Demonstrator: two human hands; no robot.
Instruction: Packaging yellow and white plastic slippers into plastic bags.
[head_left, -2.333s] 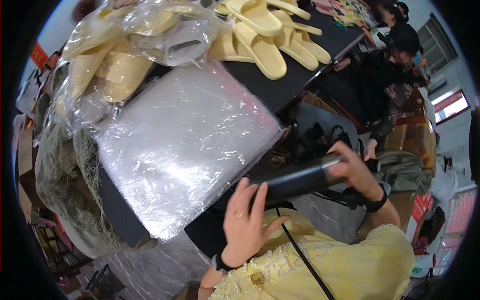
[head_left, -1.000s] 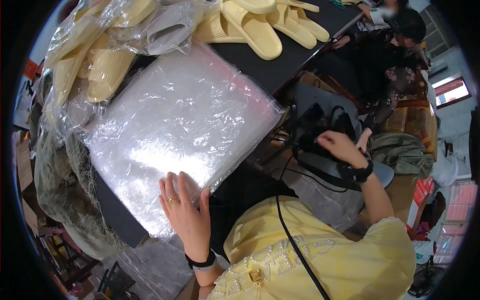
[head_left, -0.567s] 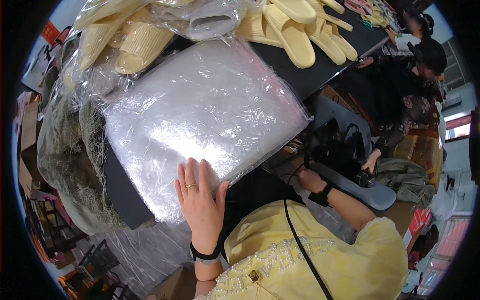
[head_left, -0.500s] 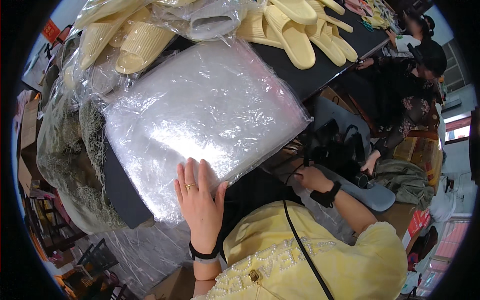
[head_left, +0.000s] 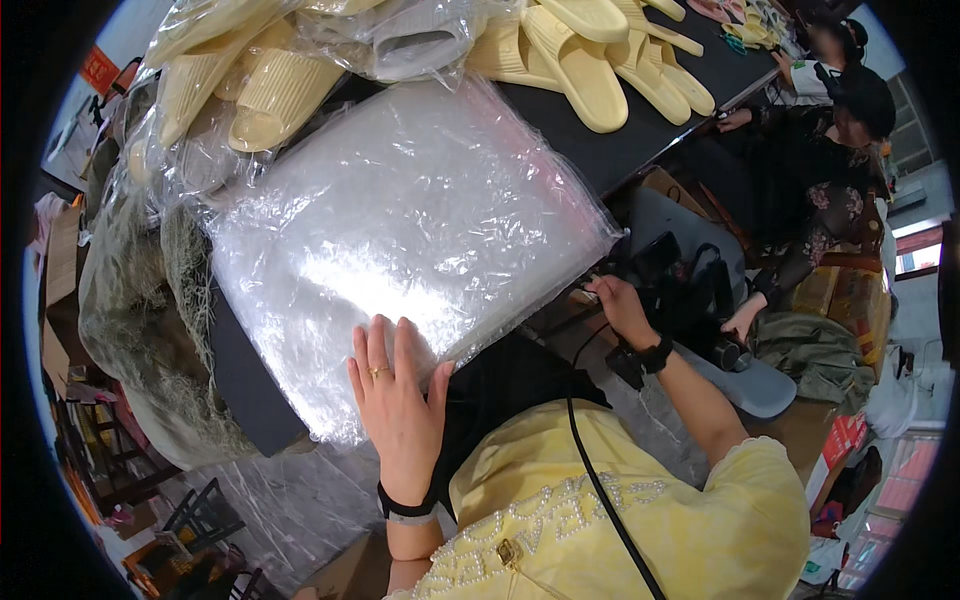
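Note:
A thick stack of clear plastic bags [head_left: 420,200], shiny and wrinkled, lies on the dark table before me. My left hand [head_left: 398,410] rests palm down on the stack's near edge, its fingers stretched out and slightly spread. To the right, beside the stack's right corner, my right hand [head_left: 622,308] has its fingers drawn together in a pinch. Something small and dark shows at those fingertips, too small to name. Yellow slippers [head_left: 575,70] lie beyond the stack, and some at the far left, such as a ribbed yellow slipper [head_left: 285,100], are in clear bags with a grey slipper [head_left: 425,45].
A grey-green netted cloth [head_left: 140,330] hangs at the table's left. Right of me stands a grey chair [head_left: 755,390] with black gear on it. A person in black [head_left: 820,170] sits beyond, one hand [head_left: 742,320] near the gear. A black cable [head_left: 610,480] runs down my front.
My right hand has moved up and away from me, toward the stack's right corner. My left hand stays on the bags.

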